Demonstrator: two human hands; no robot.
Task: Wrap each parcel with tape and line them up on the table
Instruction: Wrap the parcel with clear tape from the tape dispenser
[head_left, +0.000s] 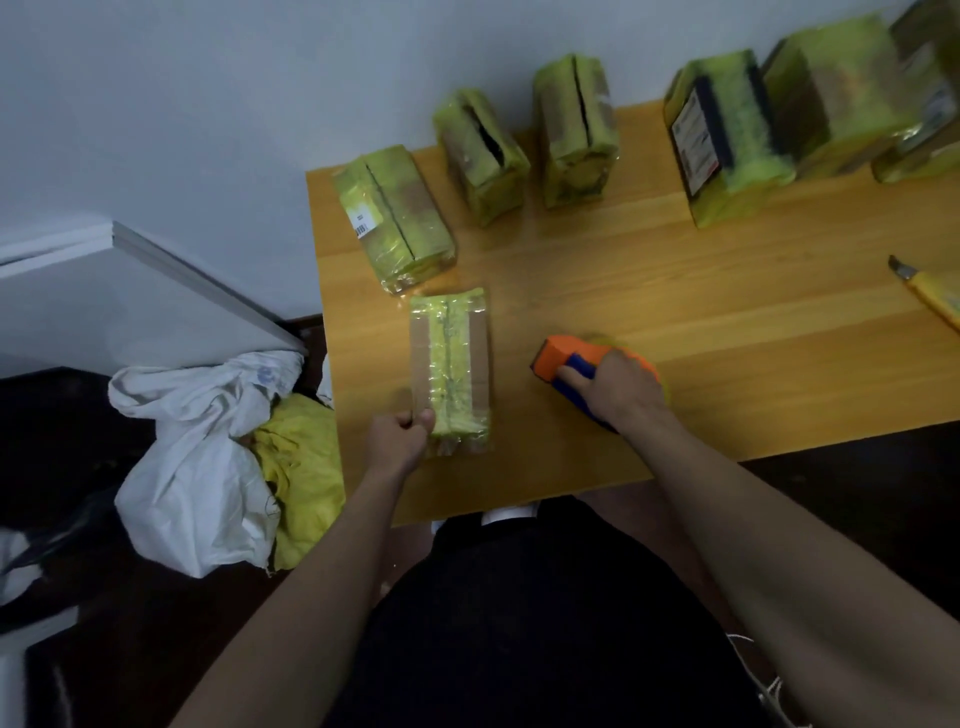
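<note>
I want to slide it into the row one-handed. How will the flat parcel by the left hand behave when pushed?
The flat parcel lies on its broad face, so it probably slides without tipping. Its glossy tape looks slick on the wooden table. It seems boxy and stiff, not floppy.

The room is dim, with soft, even light and no hard shadows. The wooden table (675, 291) shows a weak shine near its middle. Parcels at 1 o'clock (836, 98) are smeared by motion blur. The right hand (618, 387) is also blurred. Edges bend from wide-angle distortion; the floor at 8 o'clock is almost black.
</note>
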